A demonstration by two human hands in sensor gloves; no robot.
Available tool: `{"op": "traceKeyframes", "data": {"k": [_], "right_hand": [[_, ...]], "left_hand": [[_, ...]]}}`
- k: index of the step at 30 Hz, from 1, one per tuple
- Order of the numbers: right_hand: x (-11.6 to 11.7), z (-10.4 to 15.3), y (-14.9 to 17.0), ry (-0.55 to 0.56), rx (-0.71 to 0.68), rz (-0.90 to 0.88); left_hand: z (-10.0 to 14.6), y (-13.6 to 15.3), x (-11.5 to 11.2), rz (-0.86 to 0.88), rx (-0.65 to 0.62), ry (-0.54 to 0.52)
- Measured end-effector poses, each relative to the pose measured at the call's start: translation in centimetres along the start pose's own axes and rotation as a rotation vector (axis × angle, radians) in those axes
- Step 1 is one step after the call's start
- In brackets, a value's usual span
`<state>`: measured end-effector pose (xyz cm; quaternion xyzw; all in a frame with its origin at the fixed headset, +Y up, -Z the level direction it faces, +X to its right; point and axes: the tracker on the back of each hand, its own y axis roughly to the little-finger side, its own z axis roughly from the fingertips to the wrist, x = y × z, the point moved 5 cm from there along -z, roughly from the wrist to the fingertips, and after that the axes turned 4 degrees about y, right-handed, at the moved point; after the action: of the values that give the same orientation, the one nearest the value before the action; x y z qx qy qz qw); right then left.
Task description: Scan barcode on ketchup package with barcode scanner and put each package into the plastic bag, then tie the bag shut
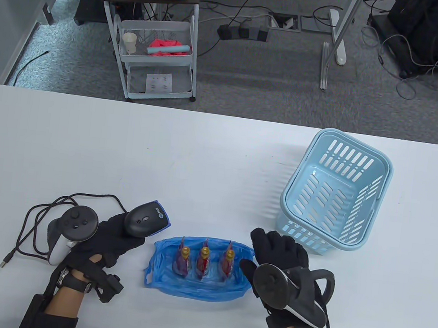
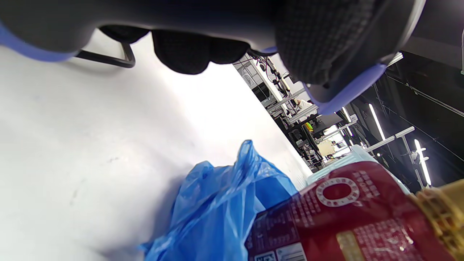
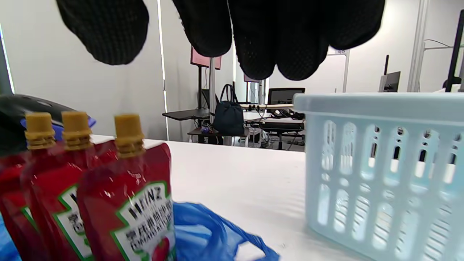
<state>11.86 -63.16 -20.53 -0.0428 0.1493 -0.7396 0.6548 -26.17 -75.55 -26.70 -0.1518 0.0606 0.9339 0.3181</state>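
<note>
The left hand point(image 1: 109, 238) grips the scanner point(image 1: 146, 219), aimed toward the pouches point(image 1: 204, 262) standing in the bag point(image 1: 173, 285); right hand point(image 1: 283, 258) fingers relaxed beside them.

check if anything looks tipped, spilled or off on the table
Nothing stands out. The three red ketchup pouches stand upright on the flat blue plastic bag, and the light blue slotted plastic basket sits upright and empty; no spills.

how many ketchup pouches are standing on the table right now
3, upright in a row on the flat blue plastic bag between the hands: left pouch, middle pouch, right pouch. The light blue basket looks empty, so none seem hidden.
</note>
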Motion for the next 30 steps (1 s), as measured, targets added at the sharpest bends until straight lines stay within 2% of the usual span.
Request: {"op": "traceKeyframes", "data": {"k": [10, 12, 15, 18, 22, 30], "right_hand": [[7.1, 1.3, 2.9, -0.133, 0.056, 0.079], [8.0, 1.5, 2.9, -0.116, 0.046, 0.093], [9.4, 1.7, 3.0, -0.169, 0.057, 0.09], [9.7, 1.7, 3.1, -0.216, 0.063, 0.091], [9.8, 1.7, 3.4, -0.215, 0.071, 0.074], [9.8, 1.8, 4.8, -0.223, 0.12, 0.042]], "left_hand": [[-0.1, -0.2, -0.3, -0.01, -0.005, 0.009], [-0.1, -0.2, -0.4, -0.01, -0.004, 0.012], [-0.1, -0.2, -0.6, -0.013, -0.003, 0.015], [-0.2, -0.2, -0.8, -0.021, -0.005, 0.019], [0.0, -0.6, -0.7, -0.044, -0.008, 0.011], [0.5, -1.1, 1.4, -0.01, 0.017, -0.06]]}}
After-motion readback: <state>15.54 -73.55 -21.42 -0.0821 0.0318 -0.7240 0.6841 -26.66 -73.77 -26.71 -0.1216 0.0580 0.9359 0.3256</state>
